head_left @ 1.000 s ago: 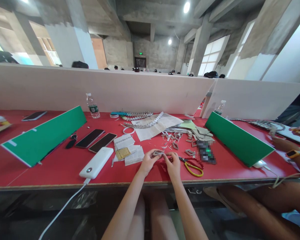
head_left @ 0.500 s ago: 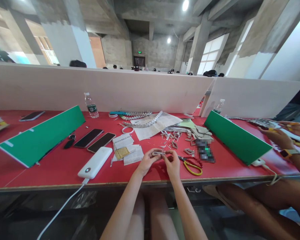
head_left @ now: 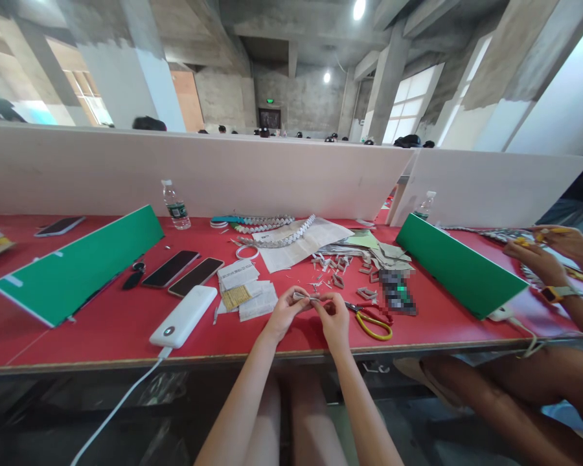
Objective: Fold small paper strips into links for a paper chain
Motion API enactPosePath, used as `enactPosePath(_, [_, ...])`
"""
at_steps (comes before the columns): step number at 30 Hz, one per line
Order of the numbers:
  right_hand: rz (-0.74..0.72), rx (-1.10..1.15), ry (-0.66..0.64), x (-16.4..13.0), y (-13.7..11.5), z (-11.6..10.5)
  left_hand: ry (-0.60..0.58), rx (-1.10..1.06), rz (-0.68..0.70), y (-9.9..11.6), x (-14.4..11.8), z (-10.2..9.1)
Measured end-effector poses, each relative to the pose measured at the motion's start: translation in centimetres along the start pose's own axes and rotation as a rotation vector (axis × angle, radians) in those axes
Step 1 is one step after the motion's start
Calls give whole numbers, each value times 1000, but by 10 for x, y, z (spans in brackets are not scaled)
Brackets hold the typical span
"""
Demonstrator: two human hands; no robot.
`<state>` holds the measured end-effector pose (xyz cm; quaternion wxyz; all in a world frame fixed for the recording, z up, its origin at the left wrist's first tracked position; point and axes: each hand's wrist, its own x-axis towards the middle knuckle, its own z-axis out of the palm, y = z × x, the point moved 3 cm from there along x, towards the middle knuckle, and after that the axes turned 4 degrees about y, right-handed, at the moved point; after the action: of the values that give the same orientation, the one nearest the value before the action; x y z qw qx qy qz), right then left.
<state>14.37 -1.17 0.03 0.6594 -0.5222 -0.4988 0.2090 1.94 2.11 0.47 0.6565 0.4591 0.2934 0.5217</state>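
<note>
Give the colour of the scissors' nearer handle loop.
The nearer loop is yellow, clearest in the head view.

The left grip [head_left: 284, 312] and right grip [head_left: 336, 317] pinch a folded strip [head_left: 301, 296], seemingly paper.

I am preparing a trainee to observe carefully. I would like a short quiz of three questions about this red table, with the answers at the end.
1. Multiple choice. What do the bare left hand and bare right hand hold between them?
A) a clear plastic bottle
B) a small folded strip of pale, paper-like material
C) a round white ring

2. True or false? The metal scissors with red and yellow handles lie nearer to the right hand than to the left.

3. Count. How many dark-screened rectangular phones lie between the left green rectangular board and the white rectangular power bank?

Key: 1. B; 2. True; 3. Two.
</note>
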Motion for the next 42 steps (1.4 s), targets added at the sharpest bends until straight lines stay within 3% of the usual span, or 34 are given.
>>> enactPosePath(25, [21,74,-84,2,-1,0,11,-29,6,0,1,-2])
enactPosePath(35, [105,112,-54,2,15,-3,152,-45,70,2,4,-11])
enactPosePath(42, [101,97,-54,2,11,-4,249,-58,78,2,4,-15])
